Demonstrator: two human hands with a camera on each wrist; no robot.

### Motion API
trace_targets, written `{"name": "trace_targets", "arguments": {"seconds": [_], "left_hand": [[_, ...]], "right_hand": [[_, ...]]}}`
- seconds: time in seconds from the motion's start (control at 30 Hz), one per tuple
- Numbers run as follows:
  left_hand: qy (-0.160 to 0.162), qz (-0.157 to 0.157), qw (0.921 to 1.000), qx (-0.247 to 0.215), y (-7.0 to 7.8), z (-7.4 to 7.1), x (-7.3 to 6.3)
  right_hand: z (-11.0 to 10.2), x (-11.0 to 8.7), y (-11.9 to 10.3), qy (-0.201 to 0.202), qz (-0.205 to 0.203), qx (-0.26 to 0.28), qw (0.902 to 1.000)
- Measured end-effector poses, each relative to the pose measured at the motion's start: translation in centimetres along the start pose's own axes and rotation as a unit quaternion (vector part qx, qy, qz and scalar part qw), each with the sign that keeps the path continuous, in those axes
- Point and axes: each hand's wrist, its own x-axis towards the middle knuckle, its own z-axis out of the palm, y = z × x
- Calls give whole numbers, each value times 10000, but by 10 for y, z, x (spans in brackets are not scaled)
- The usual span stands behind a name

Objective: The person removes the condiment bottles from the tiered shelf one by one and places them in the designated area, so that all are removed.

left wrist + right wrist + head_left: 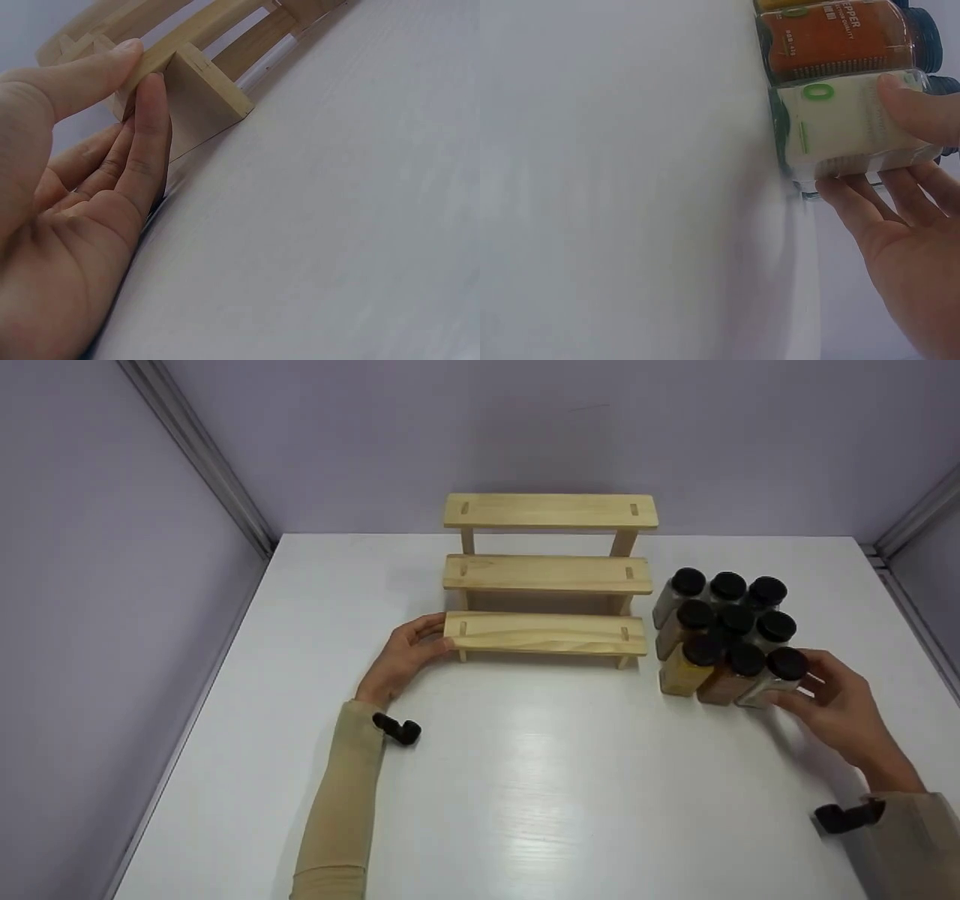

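A three-tier wooden shelf rack (547, 574) stands at the back of the table. My left hand (409, 656) pinches the left end of its lowest shelf; in the left wrist view the thumb (97, 75) lies on top of the board and the fingers bend underneath. To the rack's right, several black-capped glass spice jars stand close together in rows. My right hand (840, 705) holds the front right jar, filled with something white (840, 124), thumb on its front and fingers along its side. Beside it is a jar of red-orange powder (832, 41), labelled pepper.
A yellow-filled jar (684, 671) is at the front left of the group, close to the rack's right end. The white table (480, 780) meets a pale wall (360, 450) behind the rack. Side walls rise at left and right.
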Motion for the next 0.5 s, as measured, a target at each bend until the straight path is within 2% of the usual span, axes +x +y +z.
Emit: {"name": "trace_targets", "arguments": {"seconds": [0.3,0.5], "left_hand": [[-50,-22,10000,24,0,-1,2],[-70,-238,9997,86,4,-3,5]], "right_hand": [[-1,0,1,-67,116,-120,9998],[0,-2,-2,16,375,-1135,9928]]}}
